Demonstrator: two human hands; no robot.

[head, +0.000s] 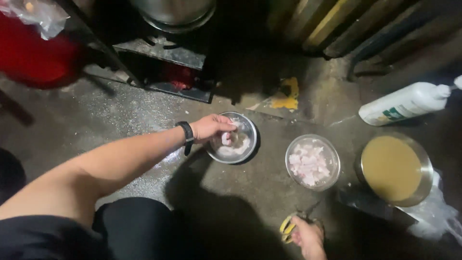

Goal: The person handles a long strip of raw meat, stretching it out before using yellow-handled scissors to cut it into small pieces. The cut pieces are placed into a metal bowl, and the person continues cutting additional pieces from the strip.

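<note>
Right hand (308,236) grips yellow scissors (288,228) above the stained concrete floor (120,115).

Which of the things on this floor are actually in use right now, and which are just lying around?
In use:
left hand reaching into the steel bowl of pale pieces
right hand holding yellow-handled scissors
glass bowl of cut pinkish pieces, just ahead of the scissors

Lying about:
white plastic bottle on its side
pot of yellowish-brown liquid
red container

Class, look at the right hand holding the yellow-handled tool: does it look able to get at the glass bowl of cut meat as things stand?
Probably yes. The right hand lies just below the glass bowl, with only bare floor between them. Its grip is already taken up by the yellow-handled tool, though.
</note>
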